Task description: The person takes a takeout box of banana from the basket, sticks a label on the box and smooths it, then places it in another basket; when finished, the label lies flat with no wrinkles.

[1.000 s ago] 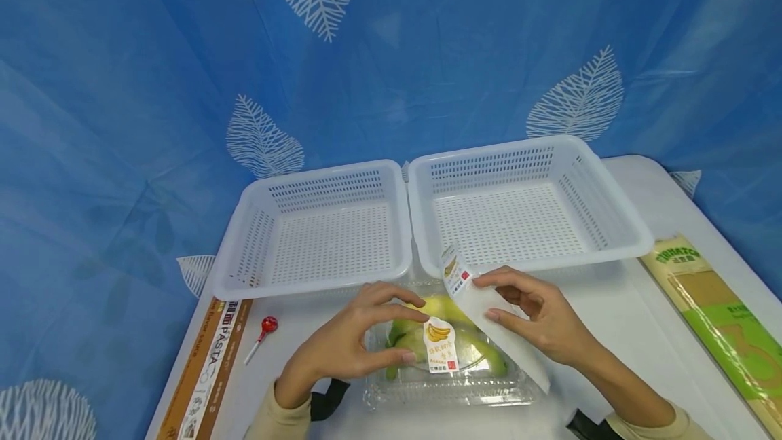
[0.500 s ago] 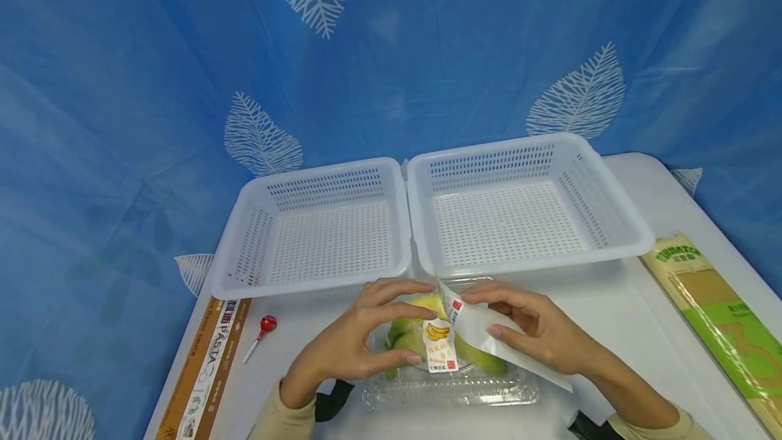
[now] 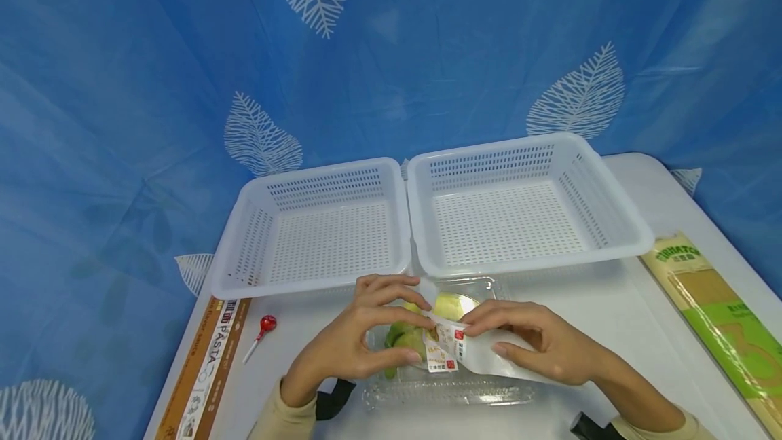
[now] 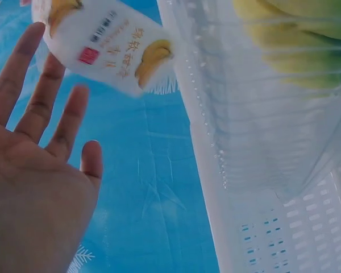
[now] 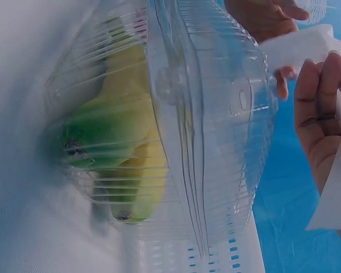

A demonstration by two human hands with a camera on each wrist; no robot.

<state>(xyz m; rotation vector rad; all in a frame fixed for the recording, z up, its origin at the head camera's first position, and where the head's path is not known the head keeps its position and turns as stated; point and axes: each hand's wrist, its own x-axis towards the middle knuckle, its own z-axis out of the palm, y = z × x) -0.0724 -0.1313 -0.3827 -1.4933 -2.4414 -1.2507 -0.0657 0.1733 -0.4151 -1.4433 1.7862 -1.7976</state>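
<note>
A clear plastic clamshell box [image 3: 421, 394] stands between my hands, with yellow-green bananas [image 5: 122, 108] inside. My right hand [image 3: 544, 345] pinches a white strip of labels [image 3: 489, 356] between thumb and fingers, its printed end pointing left over the box. Banana pictures, lettering and a red square mark this end. Fingers spread, my left hand [image 3: 348, 338] stands at the box's left side, index fingertip right at the strip's end. The left wrist view shows its fingers fairly straight. A second banana label [image 3: 438, 360] overlaps the lid, its upper part hidden by the strip.
Two white perforated baskets, left [image 3: 330, 243] and right [image 3: 507, 223], stand side by side behind the box. A red lollipop [image 3: 267, 324] and a brown pasta box [image 3: 204, 372] lie on the left. A green noodle pack [image 3: 721, 318] lies at the right edge.
The right hand has tilted the strip downward, bringing its printed end down and left to the left fingertips and over the second label. The left hand has barely moved.
</note>
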